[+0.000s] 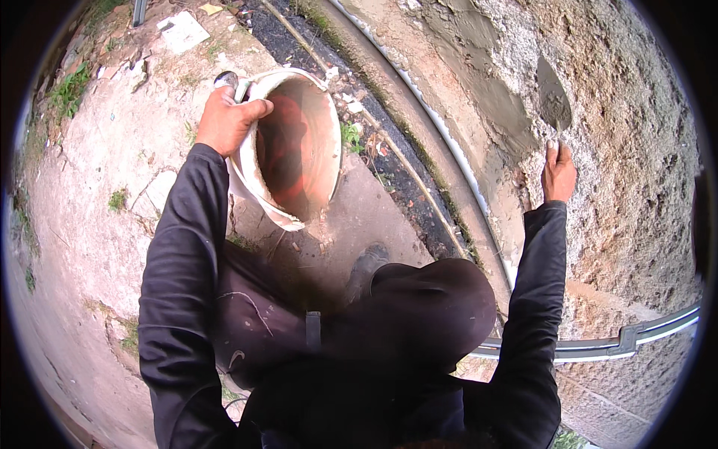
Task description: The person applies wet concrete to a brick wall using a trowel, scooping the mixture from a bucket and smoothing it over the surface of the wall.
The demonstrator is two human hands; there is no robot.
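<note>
My left hand (pixel 224 123) is closed on the rim of a white bucket (pixel 327 135), thumb over the edge. The bucket is tilted, its mouth facing me, and its inside is smeared with grey residue and a reddish tint. A small dark rounded thing (pixel 226 78) shows just beyond my fingers; I cannot tell what it is. On the right, my right hand (pixel 559 176) grips the handle of a pointed trowel (pixel 554 97). Its blade, coated with grey mortar, lies close to the rough wall (pixel 628 172). Left of the blade a patch of wet mortar (pixel 486 97) covers the wall.
A grey pipe (pixel 441 127) runs along the foot of the wall, and a jointed grey conduit (pixel 628 343) crosses it lower right. A thin pole (pixel 396 150) lies along a dark, debris-strewn strip. Bits of rubble, weeds and a white slab (pixel 182 31) lie at the left.
</note>
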